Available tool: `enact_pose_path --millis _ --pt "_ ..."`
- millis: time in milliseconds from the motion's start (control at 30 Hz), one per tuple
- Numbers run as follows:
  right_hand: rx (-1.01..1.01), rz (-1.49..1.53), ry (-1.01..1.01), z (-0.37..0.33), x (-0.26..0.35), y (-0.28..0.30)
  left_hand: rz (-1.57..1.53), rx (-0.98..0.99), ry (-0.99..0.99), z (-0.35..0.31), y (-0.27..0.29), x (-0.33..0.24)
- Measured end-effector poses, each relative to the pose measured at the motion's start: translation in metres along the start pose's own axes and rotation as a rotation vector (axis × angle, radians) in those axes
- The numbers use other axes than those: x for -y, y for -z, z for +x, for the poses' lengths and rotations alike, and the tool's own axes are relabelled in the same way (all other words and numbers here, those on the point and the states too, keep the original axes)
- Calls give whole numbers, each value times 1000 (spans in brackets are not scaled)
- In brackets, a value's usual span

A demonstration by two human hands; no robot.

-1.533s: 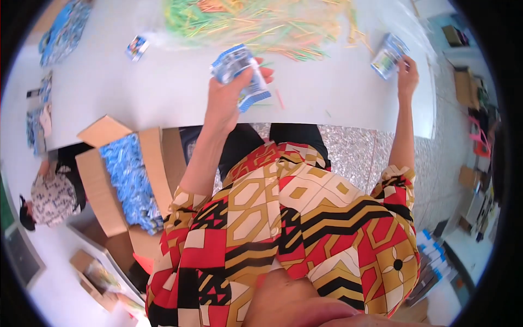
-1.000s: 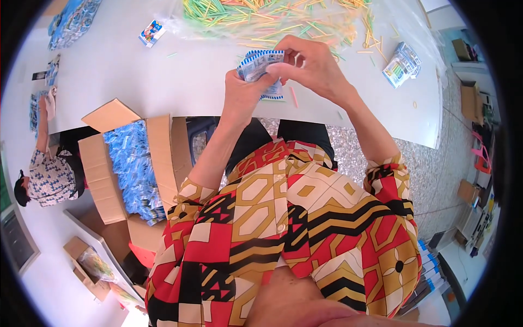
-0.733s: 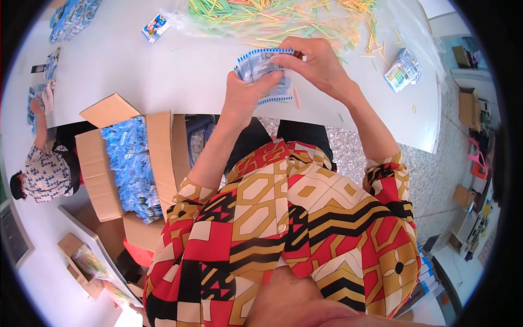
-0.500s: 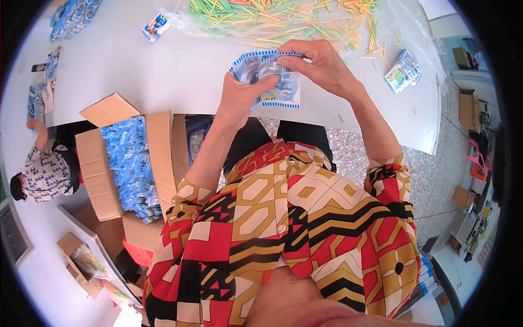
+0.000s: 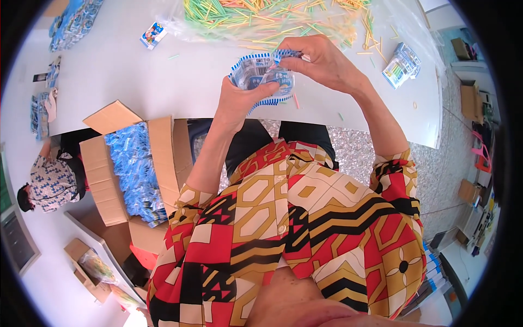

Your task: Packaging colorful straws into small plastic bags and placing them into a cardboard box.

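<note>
Above the near edge of the table, I hold clear plastic packets [image 5: 260, 70] with blue-and-white striped edges. How many are layered together I cannot make out. My left hand [image 5: 235, 103] grips them from the left, its thumb pressed across the front. With thumb and bent fingers, my right hand [image 5: 321, 61] pinches the upper right corner, where the striped edge is crumpled. A pink stick [image 5: 297, 102] lies on the table just under the packets' lower right side.
A heap of coloured sticks [image 5: 272, 19] on clear plastic covers the far table. A filled packet [image 5: 402, 66] lies right, a small printed packet [image 5: 153, 35] far left. An open carton [image 5: 101, 180] of blue packets [image 5: 136, 169] stands left of me. Another person [image 5: 53, 182] works beyond it.
The packets bend apart more, with a printed inner panel now showing. My right hand has pulled the corner slightly up and crumpled it. The other person's arm has drawn back from the table.
</note>
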State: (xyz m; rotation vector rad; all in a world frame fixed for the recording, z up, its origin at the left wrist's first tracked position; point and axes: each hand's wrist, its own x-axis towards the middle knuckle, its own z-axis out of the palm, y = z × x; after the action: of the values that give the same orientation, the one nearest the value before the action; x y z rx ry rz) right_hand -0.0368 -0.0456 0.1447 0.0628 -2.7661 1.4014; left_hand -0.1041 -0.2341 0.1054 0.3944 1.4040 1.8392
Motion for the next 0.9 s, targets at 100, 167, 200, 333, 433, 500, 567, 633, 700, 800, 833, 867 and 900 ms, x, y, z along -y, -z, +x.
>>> enact_pose_path --millis 100,167,200,333,433,500,567,633,700,800,833,867,900 --pt "7 -35 89 1 5 0 -22 -19 13 -3 -1 -4" --pt "36 -38 99 2 7 -1 0 -40 10 -4 1 -3" --pt "37 -38 100 3 9 -1 21 -62 7 -4 2 -3" --pt "-59 -4 100 3 15 -5 22 -85 -50 -6 3 0" --pt "-270 -75 256 2 19 -7 -39 -138 -84 -5 1 -1" --pt "-398 -156 369 1 22 -7 -58 -156 -92 -5 2 -1" --pt "-416 -283 417 -5 24 -3 -73 -148 -85 -5 3 -1" --pt "-358 -261 415 -7 23 -3 -87 -139 -77 -6 3 -2" --pt "-302 -245 407 -8 22 -5 -123 -114 -73 -5 3 -1" --pt "-276 -207 404 -5 24 -9 -134 -101 -78 -4 2 -1" --pt "-316 -176 335 -7 29 -9 -135 -101 -80 -5 2 -1" --pt "-355 -143 268 -7 33 -8 -125 -102 -68 -5 3 -1" --pt "-353 -143 273 -5 34 -6 -114 -104 -56 -6 4 -1"
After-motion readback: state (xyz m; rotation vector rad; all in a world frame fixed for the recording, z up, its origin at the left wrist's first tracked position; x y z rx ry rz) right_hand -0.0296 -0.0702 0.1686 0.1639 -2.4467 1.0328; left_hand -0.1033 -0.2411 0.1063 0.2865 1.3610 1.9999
